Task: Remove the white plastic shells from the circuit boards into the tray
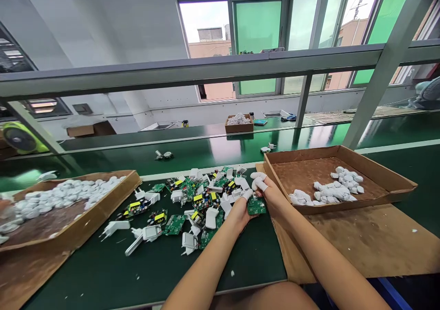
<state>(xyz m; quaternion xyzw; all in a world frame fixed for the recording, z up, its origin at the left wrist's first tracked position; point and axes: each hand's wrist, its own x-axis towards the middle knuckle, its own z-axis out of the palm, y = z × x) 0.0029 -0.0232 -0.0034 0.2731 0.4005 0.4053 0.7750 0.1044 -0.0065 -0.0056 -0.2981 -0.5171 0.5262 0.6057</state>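
Observation:
Close together over the right end of a heap of parts, both my hands work at a green circuit board (pixel 256 205). My left hand (pixel 240 210) grips its left side, thumb on top and fingers underneath. White finger covers sit on the fingertips of both hands. My right hand (pixel 268 191) has its fingers curled at the board's upper edge; whatever lies between them is hidden. Left of the hands spreads the heap of white plug housings (pixel 211 218), green boards (pixel 174 224) and yellow-and-black components (pixel 160 218).
A cardboard tray (pixel 302 156) with white pieces (pixel 338 188) stands at the right, on a brown cardboard sheet (pixel 374 241). Another tray (pixel 103 205) at the left holds many white pieces. Behind runs a green belt (pixel 192 152) under a metal rail (pixel 154 77); a small box (pixel 239 127) stands farther back.

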